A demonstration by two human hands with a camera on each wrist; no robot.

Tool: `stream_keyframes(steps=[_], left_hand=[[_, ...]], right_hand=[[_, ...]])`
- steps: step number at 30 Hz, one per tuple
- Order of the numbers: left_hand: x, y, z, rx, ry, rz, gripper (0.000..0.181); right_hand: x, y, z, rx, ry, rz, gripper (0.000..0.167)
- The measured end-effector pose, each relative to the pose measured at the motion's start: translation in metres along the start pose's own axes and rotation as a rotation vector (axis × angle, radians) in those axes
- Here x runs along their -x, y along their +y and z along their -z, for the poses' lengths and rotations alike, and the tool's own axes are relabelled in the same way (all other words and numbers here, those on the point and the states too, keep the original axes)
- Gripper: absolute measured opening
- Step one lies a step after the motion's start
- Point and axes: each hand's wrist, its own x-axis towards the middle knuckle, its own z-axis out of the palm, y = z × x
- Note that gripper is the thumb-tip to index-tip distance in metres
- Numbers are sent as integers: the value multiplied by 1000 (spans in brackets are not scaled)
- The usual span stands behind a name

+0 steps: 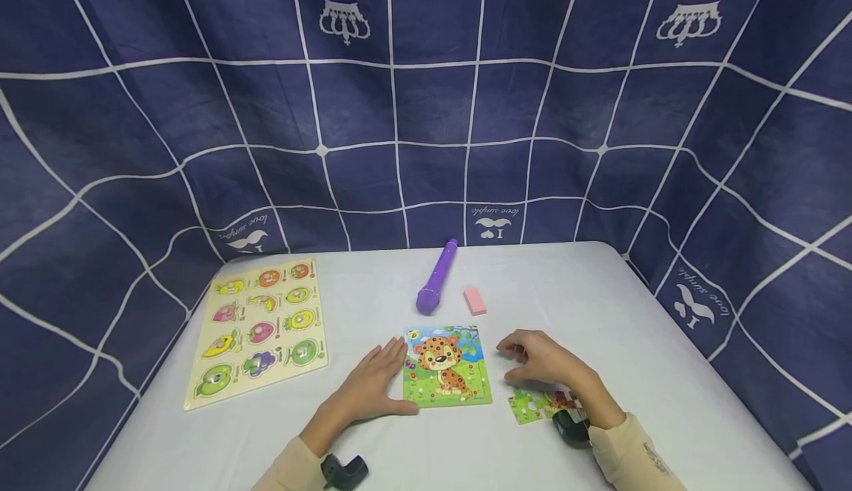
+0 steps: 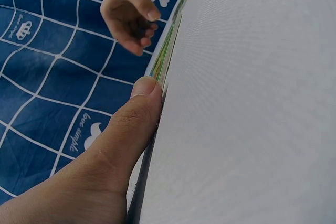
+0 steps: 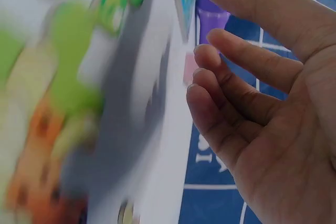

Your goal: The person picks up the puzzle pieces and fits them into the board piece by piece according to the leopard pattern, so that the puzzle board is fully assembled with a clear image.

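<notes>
A square leopard picture board lies flat near the middle of the table. My left hand rests at its left side, fingers extended and thumb at the lower left corner. In the left wrist view, the thumb lies against the board's edge. To the right of the board hovers my right hand, fingers loosely bent and holding nothing. Beneath its wrist are loose jigsaw pieces in green and orange, partly hidden. The right wrist view shows these pieces blurred, apart from the fingers.
A wooden fruit puzzle board with knobbed pieces lies at the left. Behind the leopard board are a purple toy microphone and a small pink block. A dark blue checked curtain hangs behind the white table.
</notes>
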Motion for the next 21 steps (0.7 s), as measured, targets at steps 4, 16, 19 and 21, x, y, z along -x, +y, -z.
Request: stream_keyframes(steps=[4, 16, 19, 21], left_hand=[[0, 0, 0, 10, -2, 4, 119], [2, -1, -3, 16, 4, 7, 119], [2, 0, -2, 16, 8, 2, 119], [1, 1, 0, 13, 10, 3, 119]], right_hand=[[12, 12, 6, -3, 10, -21, 49], [49, 55, 27, -68, 43, -77, 45], [57, 64, 33, -56, 59, -108, 45], [61, 68, 36, -53, 64, -137, 44]])
